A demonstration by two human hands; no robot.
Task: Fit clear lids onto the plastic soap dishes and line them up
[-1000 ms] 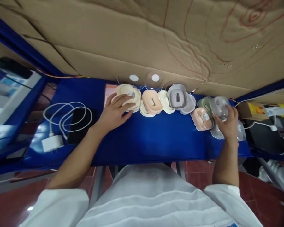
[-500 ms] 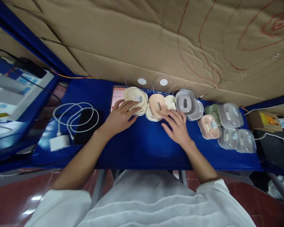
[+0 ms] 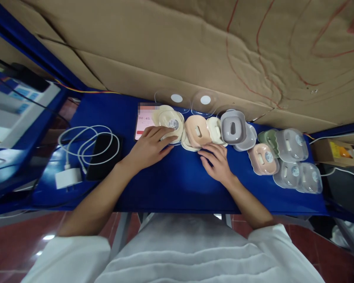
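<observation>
A row of small oval plastic dishes lies along the back of the blue table (image 3: 177,184). My left hand (image 3: 149,147) rests palm down with its fingers spread on a cream dish (image 3: 168,120) at the left end. My right hand (image 3: 216,163) lies flat on the table, its fingers stretched out and touching the front edge of a peach dish (image 3: 197,131). Beside that sit a cream piece (image 3: 215,129) and a grey dish (image 3: 233,126).
More dishes sit to the right: a pink one (image 3: 263,158), a green one (image 3: 268,137) and clear grey ones (image 3: 292,144). Two clear lids (image 3: 188,100) lean at the back. A phone timer (image 3: 143,122), a black phone (image 3: 102,151) and a white charger cable (image 3: 76,149) lie left. Cardboard (image 3: 194,51) rises behind.
My right hand left the clear grey dishes at the far right and swept left to the peach dish. My left hand stayed on the cream dish.
</observation>
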